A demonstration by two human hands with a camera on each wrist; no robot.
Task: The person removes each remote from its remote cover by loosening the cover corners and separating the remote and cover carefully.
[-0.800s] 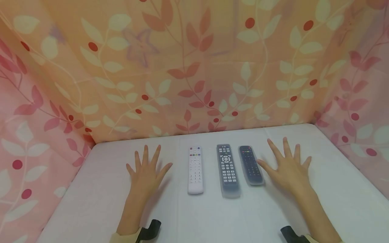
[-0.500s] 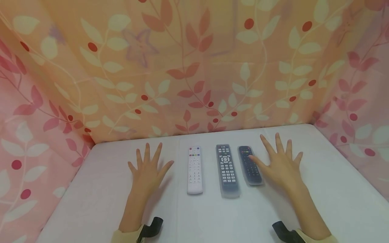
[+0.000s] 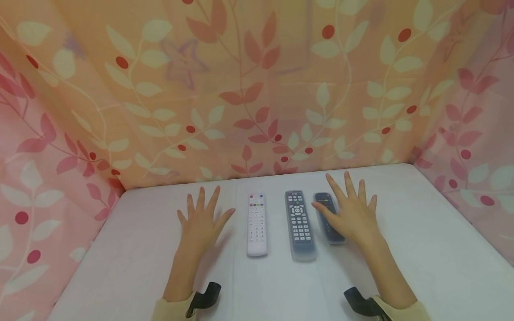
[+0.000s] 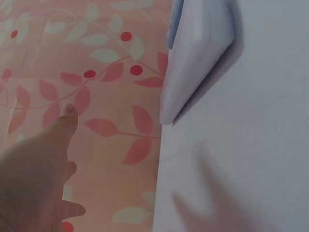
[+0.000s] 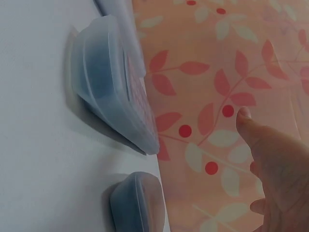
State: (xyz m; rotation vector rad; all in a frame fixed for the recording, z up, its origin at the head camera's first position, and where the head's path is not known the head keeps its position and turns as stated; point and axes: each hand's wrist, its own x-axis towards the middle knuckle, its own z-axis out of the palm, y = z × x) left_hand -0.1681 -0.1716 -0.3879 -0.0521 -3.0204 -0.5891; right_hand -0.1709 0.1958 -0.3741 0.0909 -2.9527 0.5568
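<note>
Three remote controls lie side by side on the table. The white remote control [image 3: 257, 225] is at the left. A long dark remote control [image 3: 302, 227] in a clear sleeve lies in the middle, and a shorter dark remote control [image 3: 327, 211] at the right. My left hand [image 3: 199, 227], fingers spread, hovers left of the white remote and holds nothing. With fingers spread too, my right hand [image 3: 355, 218] is over the shorter remote and hides part of it. In the right wrist view, the thumb [image 5: 248, 128] stands apart from the sleeved remote [image 5: 113, 82].
A white cloth covers the table [image 3: 277, 285]. Behind it hangs an orange curtain [image 3: 257, 89] with leaves and red dots, and pink patterned cloth flanks both sides. A black wrist mount [image 3: 205, 298] sticks out from each sleeve.
My right hand has moved left and slightly away from me, over the shorter dark remote. The left hand has shifted a little to the right. The remotes have stayed in place.
</note>
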